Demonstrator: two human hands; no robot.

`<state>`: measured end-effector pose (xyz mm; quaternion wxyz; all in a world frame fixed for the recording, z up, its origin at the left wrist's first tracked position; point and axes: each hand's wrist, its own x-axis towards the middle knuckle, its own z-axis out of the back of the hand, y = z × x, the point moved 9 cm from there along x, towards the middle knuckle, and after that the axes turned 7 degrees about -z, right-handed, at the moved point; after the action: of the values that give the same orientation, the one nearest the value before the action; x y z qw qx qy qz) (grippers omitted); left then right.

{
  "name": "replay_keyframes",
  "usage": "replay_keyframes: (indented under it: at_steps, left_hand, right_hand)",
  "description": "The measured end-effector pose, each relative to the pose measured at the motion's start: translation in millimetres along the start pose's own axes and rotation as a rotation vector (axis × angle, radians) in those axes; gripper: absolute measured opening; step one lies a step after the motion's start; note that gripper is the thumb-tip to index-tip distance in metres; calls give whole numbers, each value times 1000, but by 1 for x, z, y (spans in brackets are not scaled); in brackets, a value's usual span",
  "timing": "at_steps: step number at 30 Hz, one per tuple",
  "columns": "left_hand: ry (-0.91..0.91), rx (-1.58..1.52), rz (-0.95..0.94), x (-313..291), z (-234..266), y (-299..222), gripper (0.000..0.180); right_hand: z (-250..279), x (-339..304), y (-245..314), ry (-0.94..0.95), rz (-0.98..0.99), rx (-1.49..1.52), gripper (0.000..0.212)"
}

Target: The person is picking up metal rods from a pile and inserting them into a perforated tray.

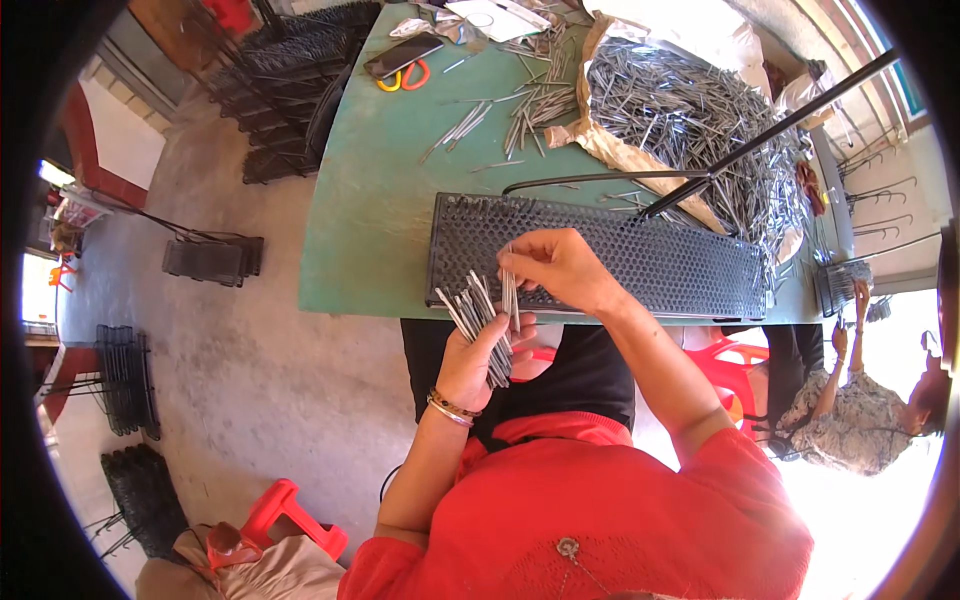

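Note:
A bundle of thin metal rods [478, 318] lies in my left hand [468, 362], whose fingers wrap round it at the table's near edge. My right hand [560, 268] pinches a few more thin rods [511, 292], held upright just right of the bundle. Beneath and beyond my hands is a long black perforated rack [640, 262] with rows of small holes and a bent black metal handle [690, 188] rising from it. Some holes at its far left corner seem to hold dark pieces; the detail is too small to tell.
A torn paper sack [632, 165] spills a heap of metal rods [690, 110] over the green table [375, 220]. Loose rods, scissors [404, 78] and a phone [404, 55] lie beyond. Racks [215, 258] stand on the left floor. Other people [850, 420] sit right and lower left, near red stools [725, 370].

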<state>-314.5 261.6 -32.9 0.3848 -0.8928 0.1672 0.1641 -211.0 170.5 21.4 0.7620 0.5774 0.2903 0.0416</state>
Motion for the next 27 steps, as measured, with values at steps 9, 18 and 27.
replay_keyframes:
  at_steps: [9,18,27]
  left_hand:
    - [-23,-57,-16,-2,15,-2,27]
    - [-7,-67,23,-3,15,3,24]
    - [-13,-68,27,-3,14,7,23]
  right_hand:
    - [17,28,59,-254,365,-34,22]
    - [19,51,67,-393,494,-98,19]
    - [16,42,75,-468,548,-201,17]
